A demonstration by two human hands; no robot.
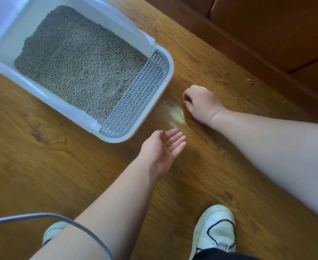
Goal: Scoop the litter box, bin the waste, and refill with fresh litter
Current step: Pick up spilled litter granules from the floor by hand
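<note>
**Loose grains on the floor beside the box**

Far left, on the wood floor [41, 166]: the pale box [170, 72], set at an angle, filled with grey litter [75, 61] across most of its bed. At its near right end, a grey grate [133, 98] with small grains caught in the holes.

Just near of that end, clear of the rim: the left hand [163, 149], palm up, fingers straight and relaxed, a few grains [170, 142] lying on it.

Right of the box, down at the floor: the right hand [201, 104], clenched, knuckles up, fingers curled under; anything inside the fist hidden. Between the two hands, only bare floor with a bright glare patch.

Scattered specks [238, 98] of litter on the floor, mostly right of and beyond the right hand, toward the dark woodwork [267, 25] along the far right; a few more near the left wrist.

Near edge: a white shoe [216, 229] at right, another shoe [53, 231] at left partly behind the left forearm, and a grey cable [41, 215] curving across the near left corner, blurred.
</note>
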